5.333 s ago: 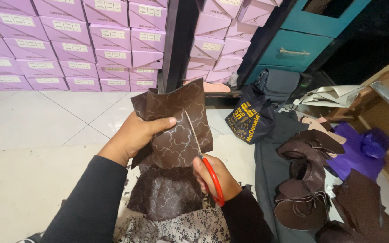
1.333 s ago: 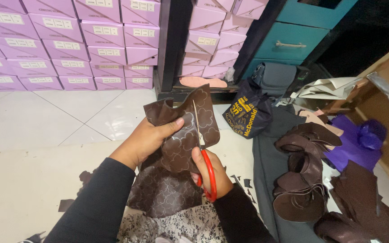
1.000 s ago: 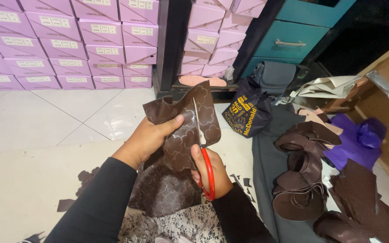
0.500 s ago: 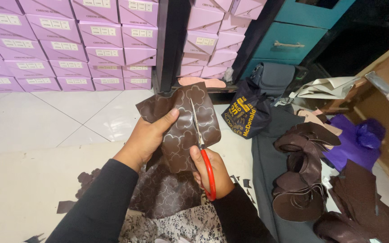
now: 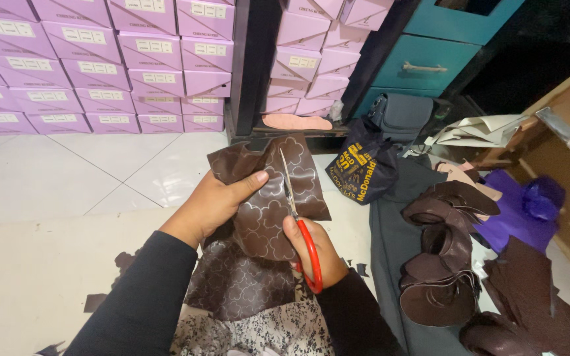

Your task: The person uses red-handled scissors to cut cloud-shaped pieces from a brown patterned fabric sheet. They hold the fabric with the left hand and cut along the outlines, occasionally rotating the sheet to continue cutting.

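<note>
My left hand [image 5: 212, 204] grips a sheet of dark brown leather [image 5: 268, 198] marked with pale scalloped outlines, thumb on its front face, holding it up in front of me. My right hand [image 5: 315, 254] holds red-handled scissors [image 5: 298, 221] whose blades reach up into the middle of the sheet along one drawn line. The lower part of the leather [image 5: 239, 283] hangs down onto my lap, over a black-and-white patterned cloth [image 5: 252, 333].
A pile of cut brown leather pieces [image 5: 443, 264] lies on a dark cloth to the right, with purple material [image 5: 522, 207] beyond. A dark printed bag [image 5: 364, 168] sits ahead. Stacked lilac boxes [image 5: 100, 59] line the back wall, beside a teal drawer cabinet [image 5: 430, 59]. Small scraps [image 5: 94, 303] dot the floor.
The scissors have worked further up into the leather, and my left hand has turned and lifted the sheet slightly. Both hands keep their hold throughout.
</note>
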